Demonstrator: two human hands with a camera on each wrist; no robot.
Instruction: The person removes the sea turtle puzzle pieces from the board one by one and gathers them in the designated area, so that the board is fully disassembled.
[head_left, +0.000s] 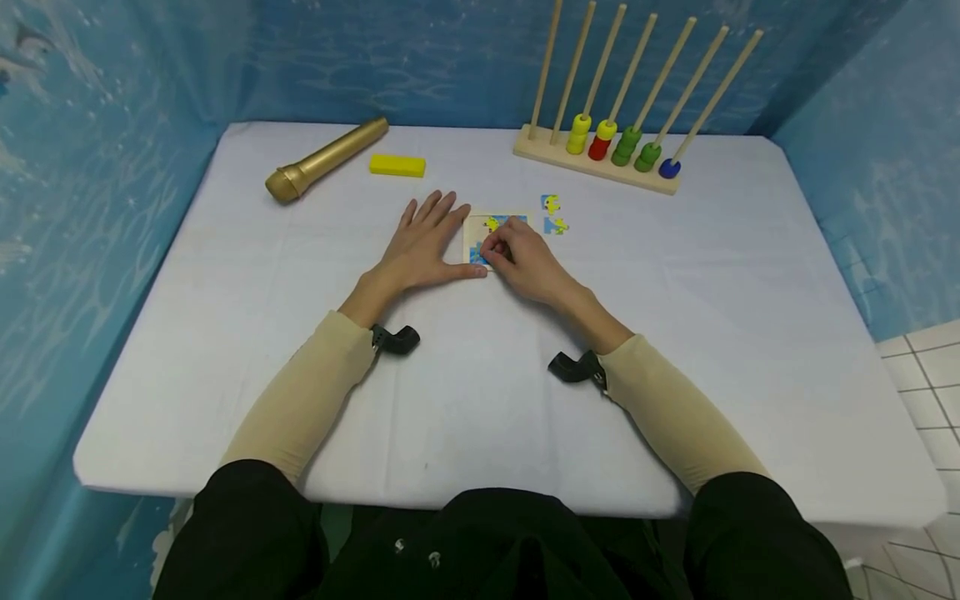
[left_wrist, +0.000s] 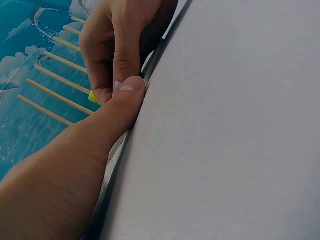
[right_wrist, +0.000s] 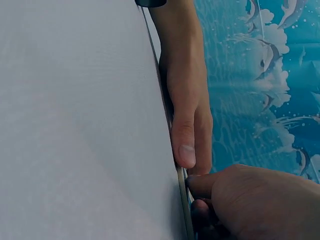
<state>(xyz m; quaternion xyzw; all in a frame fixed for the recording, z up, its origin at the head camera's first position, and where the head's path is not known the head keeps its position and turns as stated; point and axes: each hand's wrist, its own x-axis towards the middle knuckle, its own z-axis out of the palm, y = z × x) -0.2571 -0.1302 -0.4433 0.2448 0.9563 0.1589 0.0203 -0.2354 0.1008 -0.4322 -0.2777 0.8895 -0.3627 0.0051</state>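
Puzzle board (head_left: 476, 229): part-filled
L hand (head_left: 420, 252): spread beside bd
R hand (head_left: 527, 265): curled over bd, pinch: can't tell
Pcs (head_left: 556, 226): 2, R of bd

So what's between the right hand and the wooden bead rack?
Two loose puzzle pieces lie between the right hand and the bead rack; the head view shows them.

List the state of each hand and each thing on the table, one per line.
Puzzle board: partly filled.
Two loose pieces: lying outside the board.
Left hand: spread beside the board.
Right hand: curled over the board, its grip hidden.
Bead stand: upright, partly loaded.
Microphone: lying down.
Yellow block: lying flat.
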